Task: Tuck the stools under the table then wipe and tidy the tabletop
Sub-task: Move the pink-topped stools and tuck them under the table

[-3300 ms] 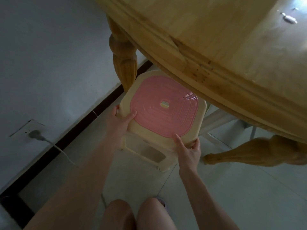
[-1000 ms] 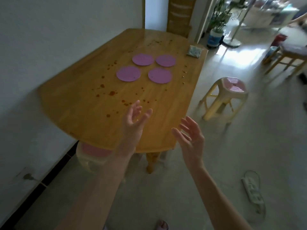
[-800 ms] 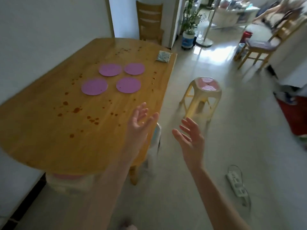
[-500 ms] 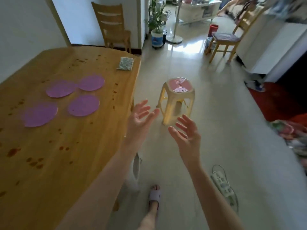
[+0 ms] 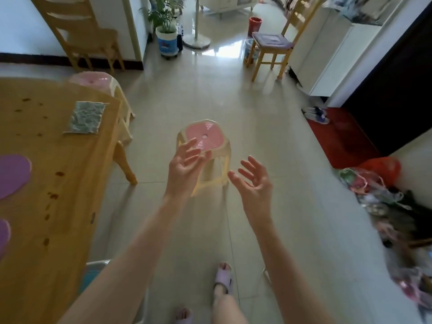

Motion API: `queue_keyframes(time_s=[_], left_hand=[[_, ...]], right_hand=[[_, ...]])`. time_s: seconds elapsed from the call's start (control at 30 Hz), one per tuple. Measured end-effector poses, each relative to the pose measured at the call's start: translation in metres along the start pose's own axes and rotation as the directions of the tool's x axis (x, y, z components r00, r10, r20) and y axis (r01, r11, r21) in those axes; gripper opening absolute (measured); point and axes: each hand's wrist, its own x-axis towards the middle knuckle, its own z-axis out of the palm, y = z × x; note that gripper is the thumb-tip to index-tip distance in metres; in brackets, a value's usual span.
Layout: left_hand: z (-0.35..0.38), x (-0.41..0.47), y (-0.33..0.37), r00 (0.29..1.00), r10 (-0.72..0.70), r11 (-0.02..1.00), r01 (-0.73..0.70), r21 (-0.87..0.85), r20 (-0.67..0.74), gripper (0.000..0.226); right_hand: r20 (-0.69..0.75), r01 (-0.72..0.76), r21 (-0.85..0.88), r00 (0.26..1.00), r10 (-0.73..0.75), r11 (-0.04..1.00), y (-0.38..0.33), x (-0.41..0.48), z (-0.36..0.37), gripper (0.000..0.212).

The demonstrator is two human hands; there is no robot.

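Note:
A cream plastic stool with a pink seat (image 5: 207, 136) stands alone on the tiled floor ahead of me. My left hand (image 5: 187, 167) and my right hand (image 5: 253, 181) are stretched toward it, fingers spread and empty, both short of touching it. The wooden table (image 5: 58, 183) fills the left side, spotted with reddish stains, and carries purple round mats (image 5: 12, 175) and a folded grey-green cloth (image 5: 85, 116). A second pink-topped stool (image 5: 93, 80) stands at the table's far end, partly behind the tabletop.
A wooden chair (image 5: 81, 36) stands by the far wall and another chair with a cushion (image 5: 272, 44) further right. A potted plant (image 5: 167, 31), a red mat with shoes (image 5: 336, 134) and a heap of bags (image 5: 383, 197) line the edges. A pale blue stool (image 5: 93, 274) sits under the table's near edge.
I have stood up from the tucked stool and turned right along the table. The lone stool has drawn closer. Both hands stay raised with nothing in them.

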Motion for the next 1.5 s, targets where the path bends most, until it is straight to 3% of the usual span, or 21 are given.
queue_keyframes(time_s=[0.2,0.4,0.6,0.77,1.0,1.13,1.3,1.5], left_hand=[[0.046,0.114,-0.034,0.996,-0.034,0.999,0.034,-0.002,-0.078,0.046],[0.086,0.222,-0.07,0.968,-0.131,0.991,0.122,-0.055,-0.216,0.052],[0.081,0.307,-0.114,0.925,-0.192,0.98,0.199,-0.011,-0.328,0.061],[0.07,0.385,-0.16,0.881,-0.265,0.958,0.285,-0.007,-0.392,0.055],[0.056,0.474,-0.257,0.788,-0.418,0.893,0.447,-0.046,-0.453,0.065],[0.054,0.502,-0.312,0.765,-0.487,0.857,0.511,-0.063,-0.422,0.086],[0.05,0.526,-0.39,0.731,-0.496,0.829,0.56,-0.004,-0.469,0.103],[0.043,0.528,-0.453,0.695,-0.472,0.8,0.597,0.068,-0.543,0.104]], right_hand=[[0.075,-0.038,-0.039,0.996,0.041,0.999,0.026,0.136,0.001,0.054],[0.244,-0.087,-0.159,0.962,0.125,0.983,0.057,0.278,0.004,0.058],[0.325,-0.183,-0.232,0.911,0.253,0.955,0.109,0.383,0.044,0.061],[0.345,-0.264,-0.292,0.867,0.359,0.919,0.166,0.456,0.087,0.066],[0.35,-0.354,-0.364,0.805,0.479,0.861,0.253,0.537,0.121,0.072],[0.374,-0.376,-0.393,0.768,0.519,0.839,0.304,0.568,0.124,0.086],[0.395,-0.348,-0.473,0.738,0.548,0.809,0.379,0.599,0.112,0.095],[0.397,-0.276,-0.551,0.744,0.538,0.788,0.434,0.62,0.091,0.116]])
